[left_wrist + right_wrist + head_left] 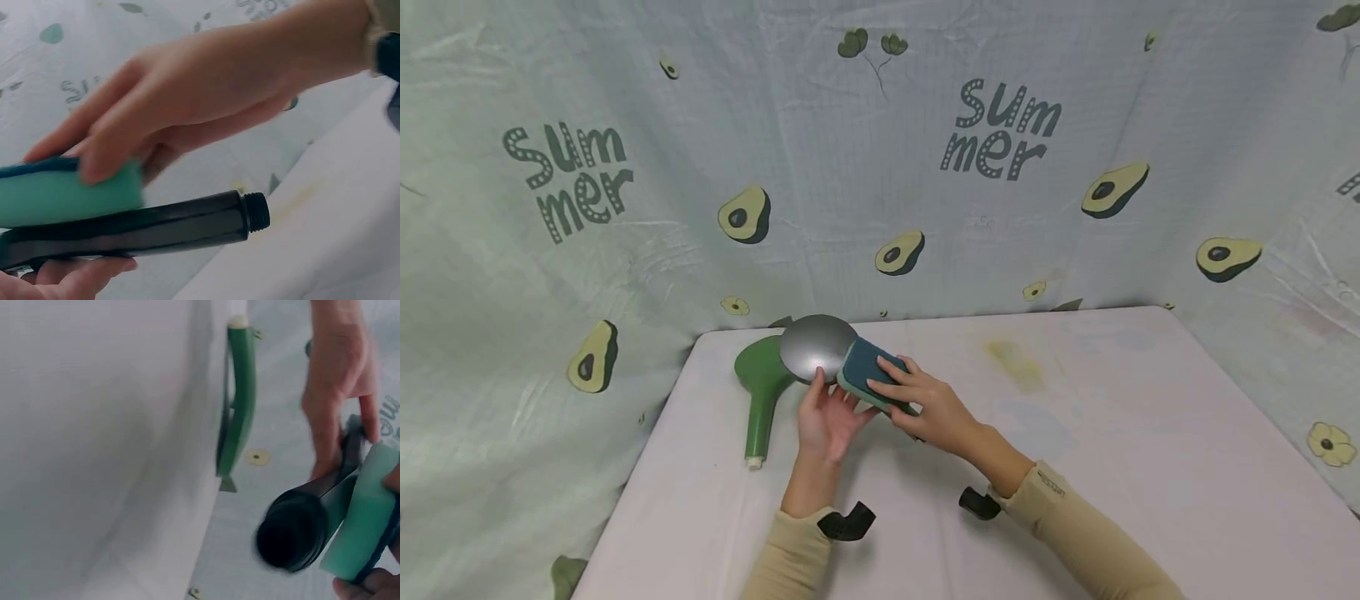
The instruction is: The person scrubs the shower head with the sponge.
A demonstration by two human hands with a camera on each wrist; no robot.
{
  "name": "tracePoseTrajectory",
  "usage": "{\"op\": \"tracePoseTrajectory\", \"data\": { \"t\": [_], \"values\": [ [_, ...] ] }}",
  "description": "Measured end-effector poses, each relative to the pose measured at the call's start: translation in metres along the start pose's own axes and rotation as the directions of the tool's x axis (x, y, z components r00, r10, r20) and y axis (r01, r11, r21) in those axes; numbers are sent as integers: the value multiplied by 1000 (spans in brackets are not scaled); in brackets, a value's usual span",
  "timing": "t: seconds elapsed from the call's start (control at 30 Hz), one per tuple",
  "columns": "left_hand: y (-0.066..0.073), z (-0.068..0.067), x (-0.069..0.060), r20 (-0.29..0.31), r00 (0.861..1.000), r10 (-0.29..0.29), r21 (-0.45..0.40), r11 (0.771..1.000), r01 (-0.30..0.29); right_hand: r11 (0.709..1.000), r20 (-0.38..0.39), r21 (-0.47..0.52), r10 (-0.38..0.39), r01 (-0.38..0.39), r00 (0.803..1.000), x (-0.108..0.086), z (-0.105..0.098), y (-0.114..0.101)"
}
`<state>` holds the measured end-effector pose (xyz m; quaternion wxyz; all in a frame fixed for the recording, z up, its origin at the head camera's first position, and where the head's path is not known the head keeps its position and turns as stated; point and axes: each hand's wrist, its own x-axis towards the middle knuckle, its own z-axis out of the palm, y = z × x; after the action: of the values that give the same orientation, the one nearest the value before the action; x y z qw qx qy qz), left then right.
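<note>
My left hand [829, 421] grips a dark shower head near the neck of its handle. The round grey face of that shower head [816, 346] tilts up above the table. Its black handle [187, 225] ends in a bare screw thread, seen in the left wrist view. My right hand [940, 412] holds a sponge [868, 371], pale green with a dark blue scouring side. The pale green side lies against the handle; fingers rest on the blue side. Left of both hands, a green shower head [762, 400] lies on the table, its handle end pale.
A white-covered table [1112, 433] with a yellowish stain [1015, 364] spreads under the hands. Behind it and at both sides hangs a curtain [820, 150] printed with avocados and lettering. Black mounts [847, 522] sit at both wrists.
</note>
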<state>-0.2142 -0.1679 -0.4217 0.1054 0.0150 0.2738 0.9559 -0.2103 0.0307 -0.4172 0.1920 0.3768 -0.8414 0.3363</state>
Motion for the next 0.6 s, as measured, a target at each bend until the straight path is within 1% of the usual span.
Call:
{"op": "tracePoseTrajectory", "data": {
  "t": [0.1,0.17,0.23,0.33,0.43,0.47,0.53,0.6],
  "values": [
    [-6,3,0,-30,999,-40,47,998,42,999,29,-31,24,-23,999,5,-2,-4],
    [-4,3,1,-51,997,-50,52,997,53,999,75,-54,14,-10,997,3,-2,-5],
    [2,1,2,-69,997,-39,39,998,42,998,134,-62,-8,16,991,-3,-4,-4],
    [14,-4,3,-93,996,-4,-35,999,0,998,192,-24,-55,60,980,-16,-8,-1],
    [23,-9,4,-97,995,28,-108,993,-39,995,190,32,-97,92,977,-25,-12,3],
    [24,-10,4,-102,994,31,-112,993,-43,994,180,51,-105,98,978,-25,-12,4],
    [26,-11,4,-92,995,28,-97,995,-37,993,167,72,-102,91,981,-24,-12,6],
    [24,-11,3,-75,997,8,-44,999,-11,994,165,86,-79,66,983,-20,-10,7]
  ]
}}
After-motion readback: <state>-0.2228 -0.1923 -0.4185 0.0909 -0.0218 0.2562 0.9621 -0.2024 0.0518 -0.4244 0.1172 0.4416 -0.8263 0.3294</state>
